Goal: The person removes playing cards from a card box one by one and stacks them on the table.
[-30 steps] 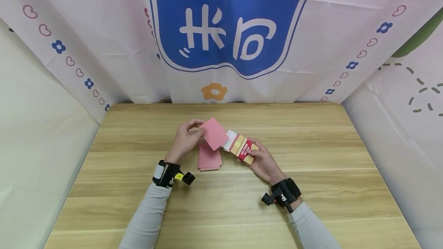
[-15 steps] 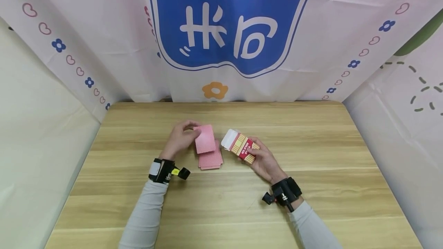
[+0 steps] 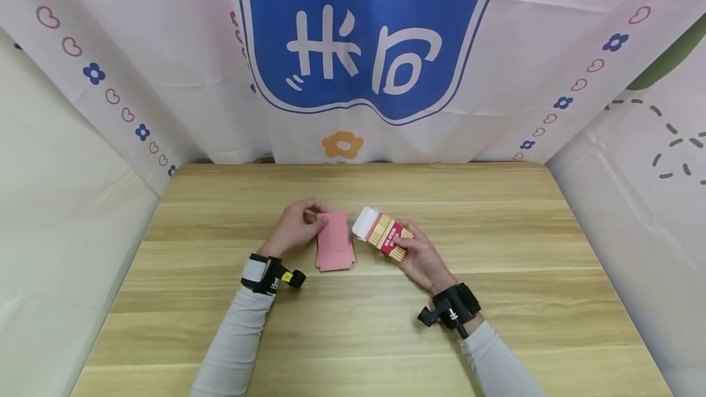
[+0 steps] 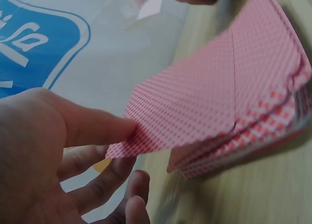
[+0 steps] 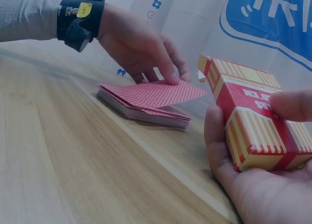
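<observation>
Watching from my remote station, I have the person's left hand (image 3: 295, 228) over a pale wooden tabletop (image 3: 353, 336), thumb above and fingertips beneath, pinching the edge of a pink-and-red checked paper playing card (image 4: 180, 102). The remaining fingers are loosely bent. The card slants down from the fingers, its far part overlapping the top of a neat rectangular pile of matching cards (image 5: 141, 112), which lies backs up on the wood; I cannot tell whether the pinch takes in more than one card.

To the right, the person's right hand (image 3: 423, 262) grips a red-and-yellow striped cardboard card box (image 3: 387, 239), thumb pressed on its front and fingers curled behind it. I see the box tilted, its white flap (image 3: 365, 222) raised and pointing toward the pile, near but not touching it. Behind the table hangs a white fabric backdrop (image 3: 182, 48) bearing a blue emblem (image 3: 353, 87).
</observation>
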`<state>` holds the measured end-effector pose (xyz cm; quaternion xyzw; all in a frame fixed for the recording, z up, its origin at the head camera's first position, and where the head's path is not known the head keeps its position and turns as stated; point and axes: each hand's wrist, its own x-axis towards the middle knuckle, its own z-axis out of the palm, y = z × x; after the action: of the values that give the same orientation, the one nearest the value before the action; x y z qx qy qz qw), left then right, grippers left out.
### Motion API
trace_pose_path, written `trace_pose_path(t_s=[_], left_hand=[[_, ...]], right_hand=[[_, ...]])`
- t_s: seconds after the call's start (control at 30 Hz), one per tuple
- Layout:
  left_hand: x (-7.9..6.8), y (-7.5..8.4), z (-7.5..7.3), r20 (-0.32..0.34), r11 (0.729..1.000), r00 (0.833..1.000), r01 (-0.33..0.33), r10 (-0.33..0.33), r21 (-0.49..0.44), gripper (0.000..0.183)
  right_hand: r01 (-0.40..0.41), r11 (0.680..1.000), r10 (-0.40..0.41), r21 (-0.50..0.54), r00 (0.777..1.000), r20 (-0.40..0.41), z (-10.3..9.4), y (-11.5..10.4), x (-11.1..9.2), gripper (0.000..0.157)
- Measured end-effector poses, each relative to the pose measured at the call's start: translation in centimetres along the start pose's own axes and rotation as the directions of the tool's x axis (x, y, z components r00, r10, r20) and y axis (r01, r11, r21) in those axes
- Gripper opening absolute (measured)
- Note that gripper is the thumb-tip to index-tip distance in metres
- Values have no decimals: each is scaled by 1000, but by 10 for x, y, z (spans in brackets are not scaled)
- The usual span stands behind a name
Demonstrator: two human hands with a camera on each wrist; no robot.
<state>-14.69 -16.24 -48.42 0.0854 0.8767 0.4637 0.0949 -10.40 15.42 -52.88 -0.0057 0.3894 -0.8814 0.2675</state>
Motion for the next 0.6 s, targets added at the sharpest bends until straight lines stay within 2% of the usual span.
trace_pose_path(t_s=[0.13, 0.33, 0.47, 0.6], left_hand=[[-2, 3, 1, 9, 999, 1000, 9, -10, 51, 16], [-4, 8, -1, 4, 999, 1000, 20, -20, 45, 17], [-4, 7, -5, 34, 999, 999, 6, -5, -53, 20], [-5, 7, -11, 80, 982, 997, 8, 7, -187, 24]], right_hand=[[-2, 1000, 2, 2, 1000, 0, 0, 0, 0, 37], [0, 1000, 0, -3, 1000, 1, 1, 0, 0, 37], [-1, 1000, 1, -14, 1000, -7, 2, -1, -2, 37], [1, 1000, -1, -22, 1000, -19, 3, -1, -2, 37]])
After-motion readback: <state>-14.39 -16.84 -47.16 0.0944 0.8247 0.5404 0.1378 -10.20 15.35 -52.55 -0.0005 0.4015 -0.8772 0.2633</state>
